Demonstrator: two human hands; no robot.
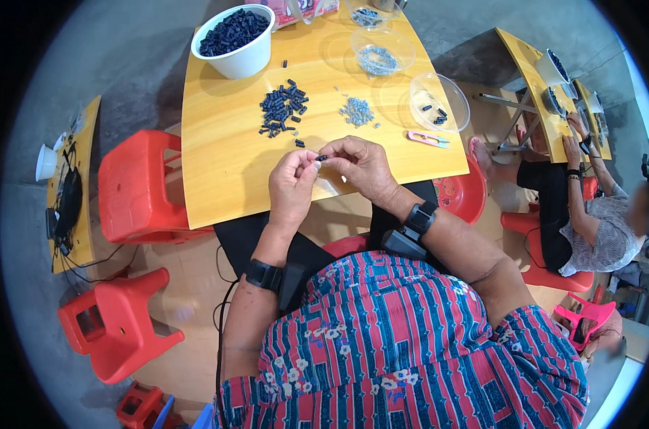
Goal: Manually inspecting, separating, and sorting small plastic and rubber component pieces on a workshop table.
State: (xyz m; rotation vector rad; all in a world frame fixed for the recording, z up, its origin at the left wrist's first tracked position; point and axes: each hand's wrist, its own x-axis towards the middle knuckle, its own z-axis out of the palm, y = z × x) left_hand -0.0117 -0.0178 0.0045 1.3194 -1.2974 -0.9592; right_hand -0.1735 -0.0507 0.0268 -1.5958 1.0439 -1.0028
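Over the near edge of the yellow wooden table (231,171), my left hand (294,182) and my right hand (360,166) meet fingertip to fingertip. Both pinch one small black cylindrical plastic part (321,158) between them. Just beyond lies a loose pile of similar black parts (281,109), with a single one (300,143) closer to my left hand. Right of that pile is a heap of small clear-bluish pieces (357,111). A clear round tub (457,107) with a few black parts in it stands to the right, and pink-handled thread snips (428,139) lie before it.
A white bucket (249,61) full of black parts stands at the far left of the table. Clear tubs (403,53) of small pieces sit at the far right. Red stools (135,186) are on the left, a red basin (467,196) below the table's right edge. Another person (600,229) works at a table to the right.
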